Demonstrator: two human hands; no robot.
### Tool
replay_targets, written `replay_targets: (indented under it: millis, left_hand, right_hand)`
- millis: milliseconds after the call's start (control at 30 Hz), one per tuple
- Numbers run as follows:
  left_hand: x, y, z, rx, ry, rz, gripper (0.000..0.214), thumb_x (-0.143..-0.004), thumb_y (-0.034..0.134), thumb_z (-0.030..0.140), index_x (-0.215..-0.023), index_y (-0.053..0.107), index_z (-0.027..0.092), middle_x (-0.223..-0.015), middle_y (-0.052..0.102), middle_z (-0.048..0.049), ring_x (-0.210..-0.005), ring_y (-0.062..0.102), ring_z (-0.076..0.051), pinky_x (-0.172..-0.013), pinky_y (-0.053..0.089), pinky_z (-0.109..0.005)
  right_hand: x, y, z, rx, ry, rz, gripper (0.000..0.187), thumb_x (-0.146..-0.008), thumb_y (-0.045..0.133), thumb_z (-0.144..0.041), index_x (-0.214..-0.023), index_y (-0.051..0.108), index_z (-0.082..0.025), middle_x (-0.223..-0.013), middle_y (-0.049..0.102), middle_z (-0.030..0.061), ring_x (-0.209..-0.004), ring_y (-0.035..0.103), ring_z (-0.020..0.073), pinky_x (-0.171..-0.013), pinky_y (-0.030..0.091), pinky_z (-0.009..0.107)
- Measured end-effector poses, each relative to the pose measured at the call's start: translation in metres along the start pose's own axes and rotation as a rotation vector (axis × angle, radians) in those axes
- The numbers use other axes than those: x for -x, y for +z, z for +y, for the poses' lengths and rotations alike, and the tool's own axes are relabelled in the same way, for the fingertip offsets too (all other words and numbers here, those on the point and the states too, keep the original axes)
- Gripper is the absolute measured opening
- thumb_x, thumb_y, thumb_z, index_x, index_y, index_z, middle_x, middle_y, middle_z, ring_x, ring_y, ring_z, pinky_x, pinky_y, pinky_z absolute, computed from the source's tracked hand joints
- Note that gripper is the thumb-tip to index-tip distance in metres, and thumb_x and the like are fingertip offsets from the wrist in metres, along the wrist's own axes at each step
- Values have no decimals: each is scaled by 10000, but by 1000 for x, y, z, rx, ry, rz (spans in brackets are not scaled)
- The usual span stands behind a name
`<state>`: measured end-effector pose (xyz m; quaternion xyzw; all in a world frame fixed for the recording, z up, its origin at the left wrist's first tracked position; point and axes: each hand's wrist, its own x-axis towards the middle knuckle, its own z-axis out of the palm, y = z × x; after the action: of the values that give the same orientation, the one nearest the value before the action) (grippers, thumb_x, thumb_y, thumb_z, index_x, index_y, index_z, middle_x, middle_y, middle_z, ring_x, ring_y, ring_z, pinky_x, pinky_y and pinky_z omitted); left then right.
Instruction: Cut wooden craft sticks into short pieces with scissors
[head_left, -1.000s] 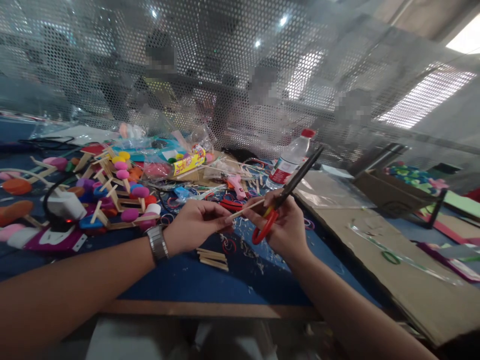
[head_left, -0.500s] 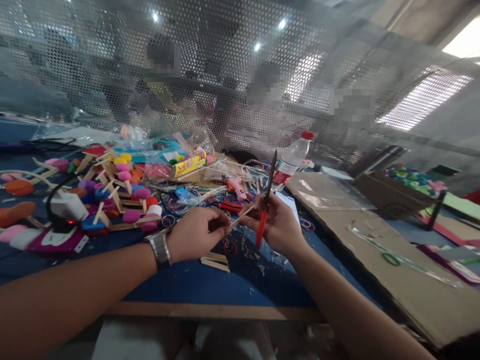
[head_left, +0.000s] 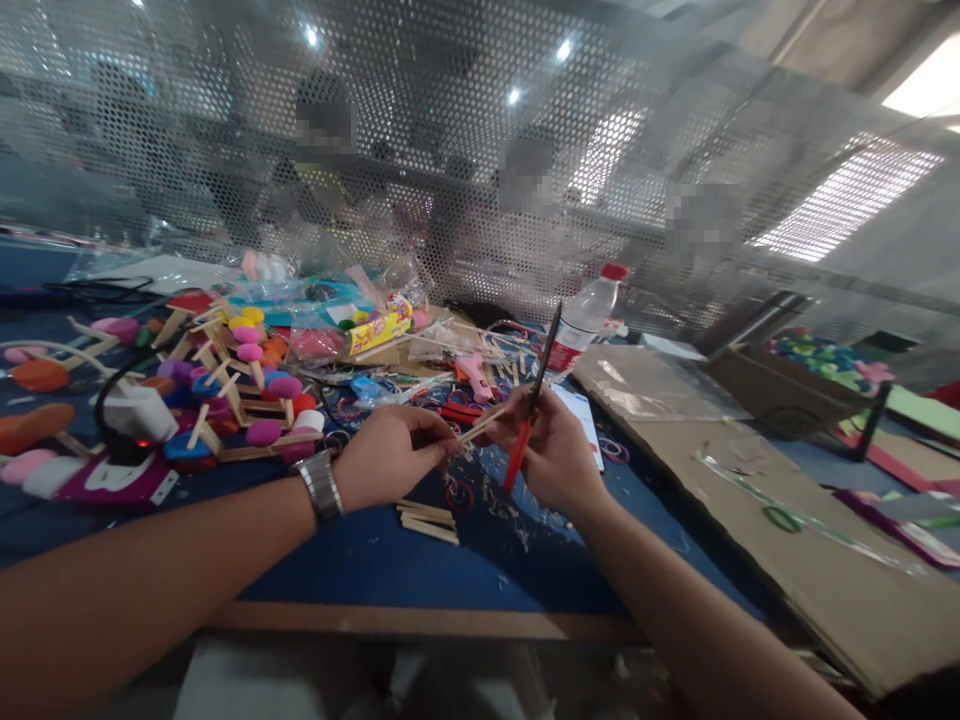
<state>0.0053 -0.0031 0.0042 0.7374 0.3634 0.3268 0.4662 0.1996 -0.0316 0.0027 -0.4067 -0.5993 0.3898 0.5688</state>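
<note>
My left hand (head_left: 394, 455), with a metal-banded watch (head_left: 324, 487) on the wrist, is closed in a pinch at the near end of a thin wooden stick (head_left: 480, 427). Opposite it, my right hand (head_left: 561, 455) holds red-handled scissors (head_left: 520, 455) upright, dark blades pointing up, while its fingertips grip the stick's other end. Whether it is one stick or two side by side I cannot tell. Several short wooden sticks (head_left: 427, 521) lie on the blue tabletop (head_left: 360, 570) below my left hand.
Left of my hands are foam-and-stick pieces (head_left: 240, 390) and a purple power strip (head_left: 120, 480) with a white plug (head_left: 139, 412). Beyond lie a pink glue gun (head_left: 474, 375), a bottle (head_left: 585, 320) and a phone (head_left: 581, 415). Cardboard (head_left: 675, 450) covers the right side.
The scissors have tilted slightly, blade tips rightward. My left hand has shifted a little left, and more of the stick shows between the hands.
</note>
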Motion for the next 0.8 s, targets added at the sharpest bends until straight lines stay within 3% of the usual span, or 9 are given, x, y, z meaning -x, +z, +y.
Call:
replay_targets:
  millis: [133,233,367,467,600,800]
  left_hand:
    - [-6,-5,-5,60,5,50,184,-803,668,299,-694,690,152,-648,695,-30,-613,635,-147,-605,510,-246]
    - [-9,-10,-4,101,15,111,180,-819,664,289,-713,688,146,-648,701,-26,-612,638,-131,-621,520,-237]
    - [-10,-12,0,217,12,208,163,-813,683,286,-737,673,143,-649,700,-19,-615,642,-123,-627,538,-234]
    - [-10,-13,1,238,50,272,186,-816,694,317,-760,680,140,-653,698,-19,-615,638,-123,-621,535,-232]
    - [-11,-15,-1,253,150,327,192,-842,673,329,-790,690,145,-678,707,-21,-638,647,-121,-639,530,-228]
    - [-7,-12,-1,175,226,196,171,-865,658,303,-804,683,146,-716,714,-29,-668,659,-130,-653,534,-236]
  right_hand:
    - [2,-2,-2,15,-31,11,414,-744,792,-494,-887,486,-255,-720,613,-33,-515,591,126,-500,528,269]
    - [5,-8,-2,-9,-45,-13,397,-837,661,-586,-954,471,-258,-662,553,-54,-444,481,91,-407,394,217]
    - [6,-16,0,14,0,-196,409,-866,593,-626,-995,508,-247,-628,385,-69,-473,304,83,-411,255,223]
    - [4,-20,-2,138,49,-341,459,-874,556,-649,-1051,534,-226,-715,360,-39,-574,299,110,-469,260,250]
    - [2,-21,-9,305,68,-444,521,-879,497,-689,-1098,543,-219,-762,390,-16,-655,342,147,-564,326,291]
    - [1,-23,-15,398,120,-537,620,-876,439,-732,-1160,539,-190,-748,412,-13,-634,349,146,-560,321,289]
